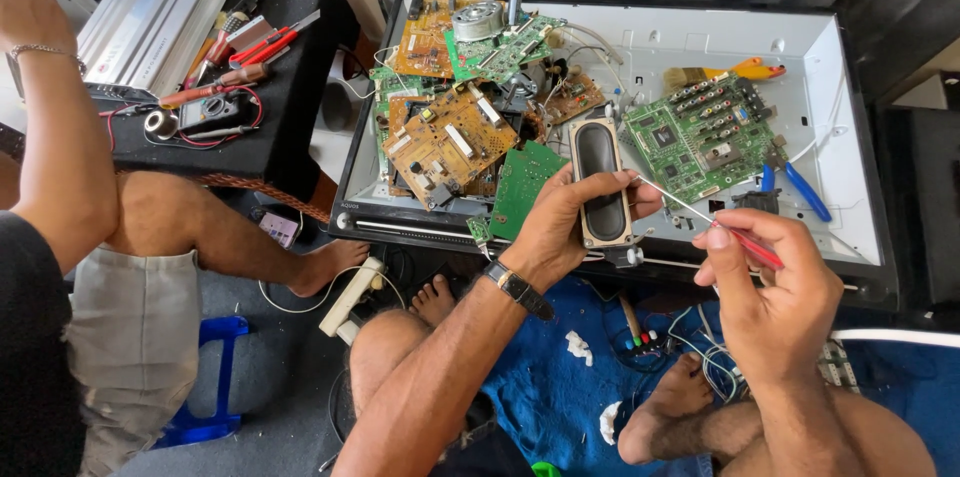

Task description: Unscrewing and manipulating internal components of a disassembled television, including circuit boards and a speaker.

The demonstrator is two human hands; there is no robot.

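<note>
My left hand [562, 222] grips a long oval black speaker [600, 182] in a grey frame, held upright over the near edge of an opened flat-screen back panel [830, 87]. My right hand [765, 287] pinches a thin screwdriver [715, 225] with a red handle. Its metal shaft points up and left, and its tip sits at the speaker's right edge. A black watch is on my left wrist.
A heap of brown and green circuit boards [455, 132] fills the panel's left half. A green board with connectors [700, 137], blue-handled pliers [800, 189] and an orange tool [750, 69] lie to the right. Another person [60, 177] sits at left beside a black table [290, 97] with tools.
</note>
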